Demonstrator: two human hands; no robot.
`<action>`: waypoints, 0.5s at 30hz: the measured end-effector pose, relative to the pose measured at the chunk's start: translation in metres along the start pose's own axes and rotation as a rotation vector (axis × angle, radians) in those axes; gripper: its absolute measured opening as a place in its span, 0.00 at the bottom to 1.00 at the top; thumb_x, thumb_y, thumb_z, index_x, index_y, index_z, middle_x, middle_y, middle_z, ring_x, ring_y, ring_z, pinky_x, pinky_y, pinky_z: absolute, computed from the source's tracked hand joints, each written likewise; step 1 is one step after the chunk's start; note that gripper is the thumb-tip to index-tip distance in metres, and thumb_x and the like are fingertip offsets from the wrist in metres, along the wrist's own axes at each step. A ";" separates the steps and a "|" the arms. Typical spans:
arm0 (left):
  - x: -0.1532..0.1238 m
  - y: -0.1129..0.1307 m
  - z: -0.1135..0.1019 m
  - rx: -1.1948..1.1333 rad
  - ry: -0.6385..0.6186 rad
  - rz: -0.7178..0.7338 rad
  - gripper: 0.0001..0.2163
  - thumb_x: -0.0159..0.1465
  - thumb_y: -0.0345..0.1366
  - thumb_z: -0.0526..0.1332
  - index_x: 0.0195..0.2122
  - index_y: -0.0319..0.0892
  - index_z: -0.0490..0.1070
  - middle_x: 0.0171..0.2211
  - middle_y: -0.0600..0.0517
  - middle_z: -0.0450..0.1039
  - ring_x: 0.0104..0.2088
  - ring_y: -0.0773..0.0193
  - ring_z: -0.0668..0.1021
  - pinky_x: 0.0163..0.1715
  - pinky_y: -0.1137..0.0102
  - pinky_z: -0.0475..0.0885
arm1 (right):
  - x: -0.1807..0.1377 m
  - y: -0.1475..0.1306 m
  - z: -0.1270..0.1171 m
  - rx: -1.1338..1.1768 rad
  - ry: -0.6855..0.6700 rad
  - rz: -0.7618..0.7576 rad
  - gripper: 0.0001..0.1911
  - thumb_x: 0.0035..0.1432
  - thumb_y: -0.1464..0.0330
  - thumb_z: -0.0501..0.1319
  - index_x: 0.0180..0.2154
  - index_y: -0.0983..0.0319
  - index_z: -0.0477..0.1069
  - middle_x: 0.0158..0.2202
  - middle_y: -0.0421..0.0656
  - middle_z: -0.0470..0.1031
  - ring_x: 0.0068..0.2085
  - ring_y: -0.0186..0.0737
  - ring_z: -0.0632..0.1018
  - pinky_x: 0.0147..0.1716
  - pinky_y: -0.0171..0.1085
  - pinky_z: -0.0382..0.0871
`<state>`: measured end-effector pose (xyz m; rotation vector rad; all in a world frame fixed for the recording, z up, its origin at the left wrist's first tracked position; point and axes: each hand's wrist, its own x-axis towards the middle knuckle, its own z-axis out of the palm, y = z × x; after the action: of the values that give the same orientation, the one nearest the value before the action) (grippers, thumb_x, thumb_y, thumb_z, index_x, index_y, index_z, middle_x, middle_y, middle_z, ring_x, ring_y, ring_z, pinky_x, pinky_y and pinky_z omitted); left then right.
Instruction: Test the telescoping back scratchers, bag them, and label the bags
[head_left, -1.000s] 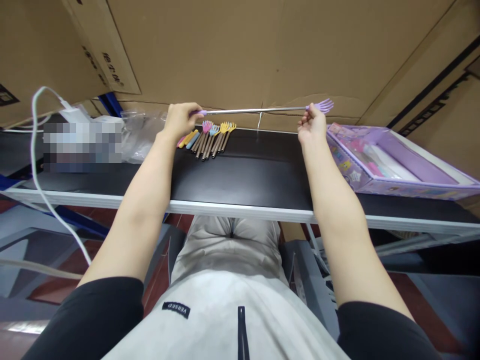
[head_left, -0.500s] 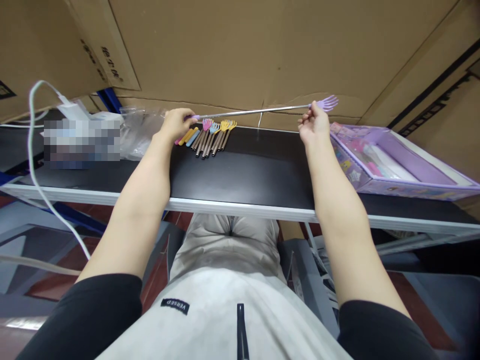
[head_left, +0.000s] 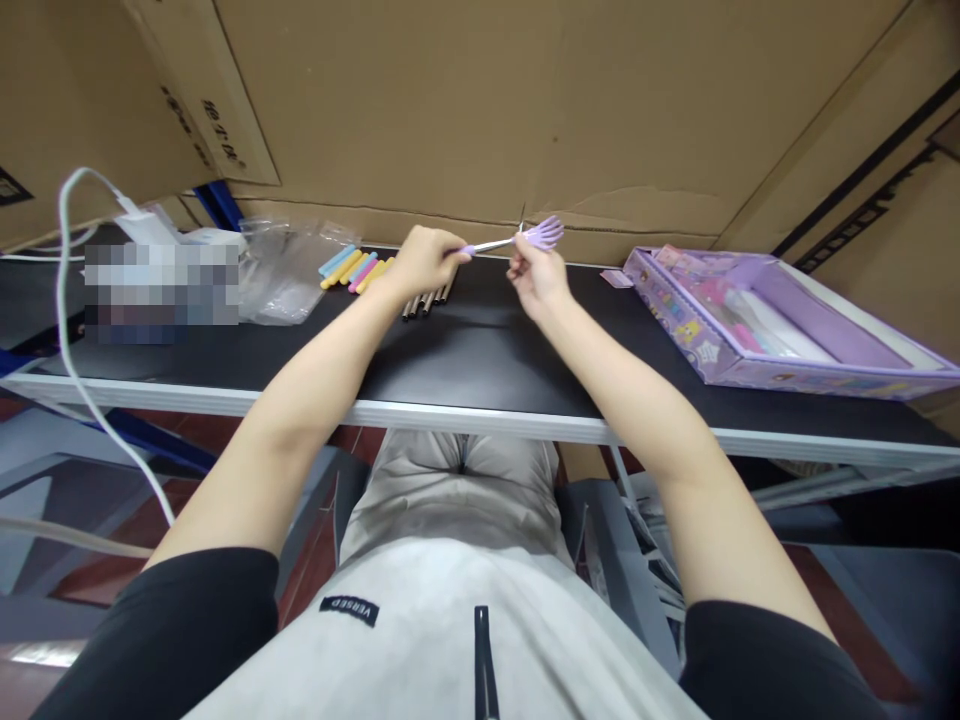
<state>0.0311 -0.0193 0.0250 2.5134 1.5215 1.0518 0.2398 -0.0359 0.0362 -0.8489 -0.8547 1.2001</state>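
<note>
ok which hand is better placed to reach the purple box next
Likely the right hand: it is nearer the purple box, while the left hand is farther away. Both hold the purple-tipped rod, so the right would first have to let go.

My feed shows: lilac-and-silver rake-ended rod (head_left: pixel 495 245) toward one o'clock; blue, yellow, pink tubes (head_left: pixel 343 268) at ten; printed purple box (head_left: pixel 679 312) at three.

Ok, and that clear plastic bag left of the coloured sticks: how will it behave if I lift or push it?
The clear plastic bag looks thin and creased, so probably floppy and very light. Its glossy surface may slide on the smooth black tabletop. Pushed right, it could nudge the coloured sticks at its edge.
</note>
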 end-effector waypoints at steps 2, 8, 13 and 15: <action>-0.001 0.013 0.007 0.010 -0.018 0.040 0.13 0.71 0.41 0.60 0.45 0.43 0.84 0.42 0.42 0.85 0.49 0.47 0.81 0.52 0.57 0.70 | -0.003 0.011 0.004 -0.045 -0.053 -0.006 0.24 0.60 0.62 0.77 0.29 0.57 0.62 0.20 0.29 0.60 0.23 0.28 0.65 0.23 0.28 0.59; -0.003 0.023 0.007 0.035 -0.032 0.027 0.13 0.72 0.40 0.59 0.46 0.41 0.83 0.42 0.42 0.84 0.47 0.49 0.80 0.53 0.58 0.68 | -0.009 0.008 0.005 -0.011 -0.042 0.039 0.19 0.67 0.67 0.72 0.29 0.59 0.65 0.20 0.30 0.63 0.23 0.27 0.65 0.25 0.30 0.59; 0.006 0.010 0.006 0.024 -0.003 0.017 0.12 0.72 0.40 0.59 0.44 0.42 0.83 0.40 0.44 0.83 0.46 0.51 0.79 0.53 0.59 0.68 | -0.005 -0.016 0.003 0.089 0.047 0.011 0.20 0.77 0.75 0.60 0.29 0.58 0.65 0.19 0.31 0.64 0.25 0.27 0.63 0.26 0.30 0.58; 0.007 0.000 0.002 0.033 0.013 -0.024 0.12 0.71 0.39 0.60 0.44 0.42 0.83 0.39 0.44 0.83 0.45 0.51 0.79 0.53 0.59 0.68 | 0.009 -0.028 -0.009 0.124 0.106 -0.013 0.20 0.78 0.74 0.59 0.29 0.58 0.65 0.19 0.31 0.63 0.24 0.28 0.61 0.27 0.31 0.58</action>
<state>0.0343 -0.0128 0.0275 2.5082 1.5805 1.0503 0.2611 -0.0320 0.0587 -0.7978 -0.6921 1.1732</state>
